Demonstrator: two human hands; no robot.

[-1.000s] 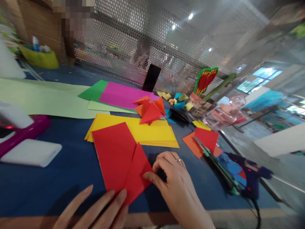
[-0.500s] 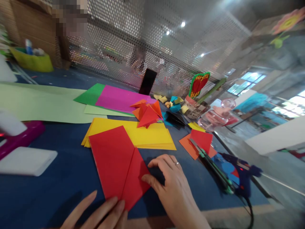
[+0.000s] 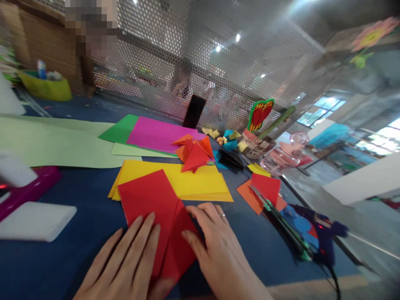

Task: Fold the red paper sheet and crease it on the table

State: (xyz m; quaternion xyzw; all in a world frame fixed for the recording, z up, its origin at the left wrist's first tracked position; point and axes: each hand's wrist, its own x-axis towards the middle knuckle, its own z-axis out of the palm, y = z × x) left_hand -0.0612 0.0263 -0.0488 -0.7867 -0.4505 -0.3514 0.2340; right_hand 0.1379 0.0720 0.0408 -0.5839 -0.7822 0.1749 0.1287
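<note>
A red sheet of paper [image 3: 150,198] lies on the blue table [image 3: 78,196], its right corner folded over into a triangle [image 3: 178,246]. My left hand [image 3: 128,262] lies flat on the sheet, fingers stretched out and apart. My right hand [image 3: 215,246] presses on the folded triangle's right edge, fingers spread, a ring on one finger. Neither hand holds anything.
Yellow sheets [image 3: 190,181] lie behind the red one, with folded orange-red shapes [image 3: 195,152], magenta [image 3: 159,133] and green papers [image 3: 46,139] farther back. A cutter [image 3: 281,223] and glue gun [image 3: 321,237] sit at right, a white block [image 3: 34,221] at left. A perforated metal screen [image 3: 200,62] backs the table.
My left hand has slid forward from the near edge onto the red sheet. My right hand has shifted slightly left along the fold.
</note>
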